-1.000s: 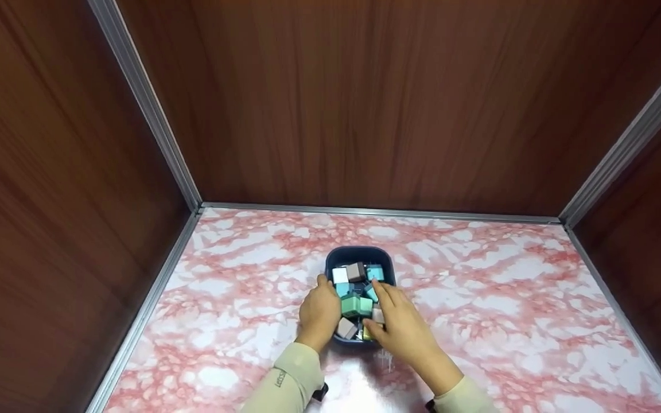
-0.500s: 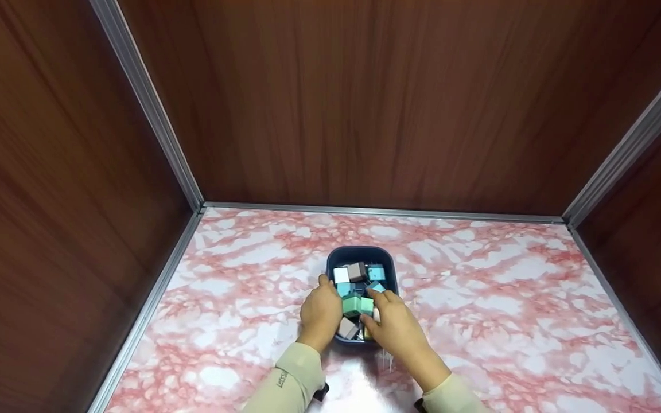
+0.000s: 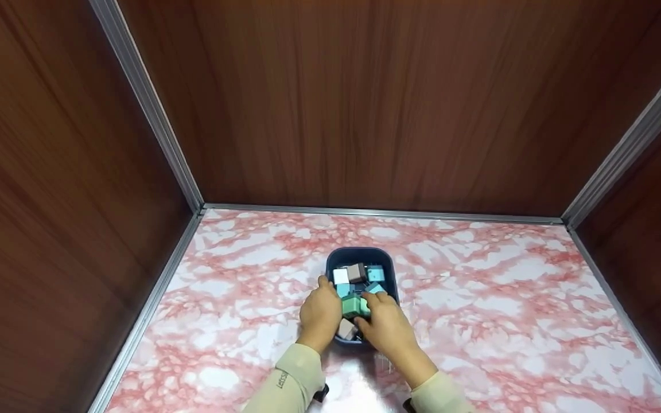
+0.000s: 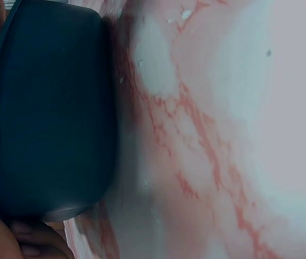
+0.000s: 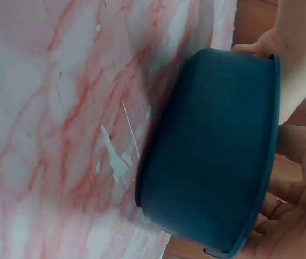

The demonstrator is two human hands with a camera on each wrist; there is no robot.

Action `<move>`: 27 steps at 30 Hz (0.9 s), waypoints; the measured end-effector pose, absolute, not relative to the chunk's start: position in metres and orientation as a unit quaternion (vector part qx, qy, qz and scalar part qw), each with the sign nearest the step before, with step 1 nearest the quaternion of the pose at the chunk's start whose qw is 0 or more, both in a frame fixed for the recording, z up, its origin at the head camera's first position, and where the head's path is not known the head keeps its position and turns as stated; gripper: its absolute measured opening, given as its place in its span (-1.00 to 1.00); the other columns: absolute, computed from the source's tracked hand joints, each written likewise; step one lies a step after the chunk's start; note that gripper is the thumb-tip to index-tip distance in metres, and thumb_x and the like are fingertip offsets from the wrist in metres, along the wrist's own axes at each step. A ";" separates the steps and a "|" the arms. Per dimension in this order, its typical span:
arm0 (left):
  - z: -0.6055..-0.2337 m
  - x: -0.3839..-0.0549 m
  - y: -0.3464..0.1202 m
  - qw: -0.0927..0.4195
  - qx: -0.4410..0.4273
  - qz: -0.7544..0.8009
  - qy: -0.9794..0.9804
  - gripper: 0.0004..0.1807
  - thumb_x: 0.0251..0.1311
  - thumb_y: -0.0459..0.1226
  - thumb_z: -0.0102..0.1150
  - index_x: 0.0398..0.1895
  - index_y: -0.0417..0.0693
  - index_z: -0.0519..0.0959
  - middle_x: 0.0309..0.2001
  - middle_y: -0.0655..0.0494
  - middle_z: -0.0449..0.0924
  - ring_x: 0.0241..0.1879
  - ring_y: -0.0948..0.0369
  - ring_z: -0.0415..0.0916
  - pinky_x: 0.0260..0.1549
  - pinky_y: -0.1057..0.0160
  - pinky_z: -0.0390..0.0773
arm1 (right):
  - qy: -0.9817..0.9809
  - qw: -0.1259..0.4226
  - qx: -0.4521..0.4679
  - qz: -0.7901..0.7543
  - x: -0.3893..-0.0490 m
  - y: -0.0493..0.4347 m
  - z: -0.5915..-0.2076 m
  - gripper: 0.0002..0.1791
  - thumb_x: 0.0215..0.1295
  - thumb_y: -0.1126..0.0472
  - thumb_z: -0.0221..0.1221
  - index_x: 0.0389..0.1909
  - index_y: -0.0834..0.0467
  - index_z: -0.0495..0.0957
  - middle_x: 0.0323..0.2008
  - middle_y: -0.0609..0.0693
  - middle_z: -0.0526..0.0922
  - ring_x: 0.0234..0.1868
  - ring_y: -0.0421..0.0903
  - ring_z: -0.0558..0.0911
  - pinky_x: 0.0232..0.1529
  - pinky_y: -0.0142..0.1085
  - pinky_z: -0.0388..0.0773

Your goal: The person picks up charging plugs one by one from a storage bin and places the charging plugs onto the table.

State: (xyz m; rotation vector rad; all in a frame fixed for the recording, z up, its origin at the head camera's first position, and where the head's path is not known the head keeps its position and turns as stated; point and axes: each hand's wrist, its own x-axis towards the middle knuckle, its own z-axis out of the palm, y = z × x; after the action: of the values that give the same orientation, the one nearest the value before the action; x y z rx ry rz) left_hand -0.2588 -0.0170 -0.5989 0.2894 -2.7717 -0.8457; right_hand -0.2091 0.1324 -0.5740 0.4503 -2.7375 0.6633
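Note:
A dark blue rounded plastic container (image 3: 360, 252) holds several small blocks and stands on the marbled table. My left hand (image 3: 320, 312) grips its left side; in the left wrist view, fingertips (image 4: 34, 240) curl against the outer wall. Reaching over the right rim, my right hand (image 3: 391, 327) has its thumb and fingers around a green block (image 3: 351, 307) near the middle. Behind it lie a white block (image 3: 341, 276), a grey-brown block (image 3: 356, 272) and light blue blocks (image 3: 376, 273). A beige block (image 3: 346, 328) sits in the near left part. The right palm hides the near right part.
Red-and-white marbled table (image 3: 491, 304) surrounds the container. Brown wood-grain panels (image 3: 365, 103) with metal edge strips (image 3: 382, 213) stand at the back and both sides. Scuffed white marks (image 5: 116, 162) show on the table beside the container.
My right hand has moved left over the container, and its thumb and fingers have come together around the green block. The left hand has stayed on the container's side.

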 end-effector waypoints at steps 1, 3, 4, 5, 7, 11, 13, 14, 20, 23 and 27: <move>-0.599 -0.259 -0.017 0.115 0.099 -0.287 -0.946 -0.69 0.57 -0.11 -0.11 0.08 -0.11 0.50 -0.44 -0.12 0.72 -0.45 -0.09 0.70 -0.54 -0.13 0.56 | -0.949 0.149 0.158 0.227 -0.210 0.132 -0.575 -0.39 0.11 0.11 0.51 0.16 0.24 0.60 -0.08 0.11 0.66 -0.02 0.10 0.66 0.04 -0.01 0.61; -0.599 -0.258 -0.017 0.116 0.099 -0.287 -0.946 -0.67 0.57 -0.11 -0.11 0.11 -0.13 0.51 -0.45 -0.11 0.72 -0.46 -0.08 0.70 -0.55 -0.13 0.56 | -0.951 0.157 0.159 0.215 -0.211 0.130 -0.577 -0.38 0.09 0.10 0.52 0.17 0.22 0.61 -0.09 0.10 0.65 -0.04 0.09 0.66 0.02 -0.02 0.61; -0.599 -0.258 -0.017 0.116 0.100 -0.288 -0.945 -0.66 0.57 -0.11 -0.10 0.13 -0.13 0.51 -0.45 -0.10 0.72 -0.46 -0.07 0.70 -0.55 -0.12 0.56 | -0.951 0.160 0.160 0.209 -0.211 0.129 -0.578 -0.37 0.08 0.09 0.53 0.18 0.21 0.61 -0.09 0.09 0.65 -0.05 0.08 0.66 0.01 -0.02 0.62; -0.599 -0.258 -0.017 0.116 0.101 -0.288 -0.945 -0.66 0.57 -0.11 -0.10 0.14 -0.13 0.51 -0.45 -0.09 0.72 -0.46 -0.07 0.70 -0.55 -0.12 0.57 | -0.951 0.165 0.162 0.203 -0.212 0.128 -0.579 -0.36 0.07 0.09 0.54 0.18 0.20 0.61 -0.10 0.08 0.64 -0.07 0.08 0.66 -0.01 -0.03 0.62; -0.599 -0.258 -0.017 0.117 0.102 -0.289 -0.945 -0.65 0.57 -0.11 -0.10 0.15 -0.14 0.52 -0.44 -0.09 0.72 -0.46 -0.06 0.70 -0.55 -0.12 0.57 | -0.951 0.177 0.168 0.192 -0.213 0.126 -0.581 -0.35 0.05 0.08 0.55 0.17 0.20 0.61 -0.13 0.07 0.63 -0.12 0.07 0.65 -0.05 -0.03 0.62; -0.599 -0.257 -0.017 0.125 0.099 -0.286 -0.945 -0.65 0.57 -0.12 -0.09 0.14 -0.16 0.52 -0.45 -0.10 0.72 -0.47 -0.06 0.70 -0.54 -0.12 0.58 | -0.948 0.190 0.180 0.182 -0.217 0.123 -0.582 -0.34 0.03 0.10 0.56 0.17 0.21 0.61 -0.15 0.07 0.59 -0.16 0.07 0.61 -0.06 0.00 0.59; -0.598 -0.257 -0.016 0.129 0.097 -0.283 -0.945 -0.66 0.57 -0.13 -0.08 0.13 -0.17 0.52 -0.46 -0.10 0.72 -0.49 -0.06 0.69 -0.56 -0.11 0.58 | -0.946 0.196 0.187 0.178 -0.219 0.121 -0.582 -0.35 0.02 0.12 0.56 0.16 0.21 0.61 -0.13 0.09 0.58 -0.15 0.08 0.61 -0.05 0.02 0.58; -0.598 -0.257 -0.016 0.130 0.096 -0.282 -0.946 -0.66 0.57 -0.13 -0.07 0.13 -0.17 0.52 -0.47 -0.11 0.71 -0.50 -0.06 0.69 -0.57 -0.11 0.57 | -0.945 0.199 0.190 0.175 -0.220 0.121 -0.583 -0.35 0.01 0.13 0.56 0.15 0.22 0.61 -0.12 0.09 0.58 -0.14 0.09 0.61 -0.04 0.02 0.58; -0.597 -0.256 -0.016 0.119 0.106 -0.294 -0.943 -0.71 0.56 -0.12 -0.07 0.06 -0.11 0.52 -0.41 -0.12 0.73 -0.43 -0.08 0.71 -0.53 -0.13 0.57 | -0.942 0.209 0.201 0.168 -0.223 0.118 -0.585 -0.36 -0.02 0.13 0.56 0.11 0.27 0.61 -0.09 0.13 0.58 -0.11 0.15 0.61 -0.05 0.07 0.57; -0.597 -0.257 -0.016 0.123 0.106 -0.296 -0.941 -0.71 0.55 -0.12 -0.06 0.04 -0.11 0.53 -0.40 -0.12 0.74 -0.41 -0.09 0.71 -0.51 -0.14 0.58 | -0.943 0.207 0.204 0.162 -0.224 0.117 -0.587 -0.37 -0.01 0.14 0.55 0.10 0.28 0.61 -0.09 0.13 0.58 -0.12 0.15 0.61 -0.07 0.08 0.58; -0.598 -0.257 -0.016 0.134 0.099 -0.289 -0.943 -0.71 0.55 -0.13 -0.05 0.02 -0.13 0.54 -0.41 -0.13 0.73 -0.42 -0.09 0.71 -0.52 -0.14 0.59 | -0.944 0.207 0.205 0.156 -0.225 0.117 -0.589 -0.39 0.01 0.15 0.55 0.10 0.28 0.62 -0.10 0.13 0.58 -0.13 0.15 0.61 -0.08 0.08 0.59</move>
State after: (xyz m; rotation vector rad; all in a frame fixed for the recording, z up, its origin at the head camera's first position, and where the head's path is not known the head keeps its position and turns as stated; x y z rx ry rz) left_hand -0.2565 -0.0161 -0.5983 0.2882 -2.7328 -0.8381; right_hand -0.2255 0.1168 -0.5893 0.5723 -2.6288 0.4343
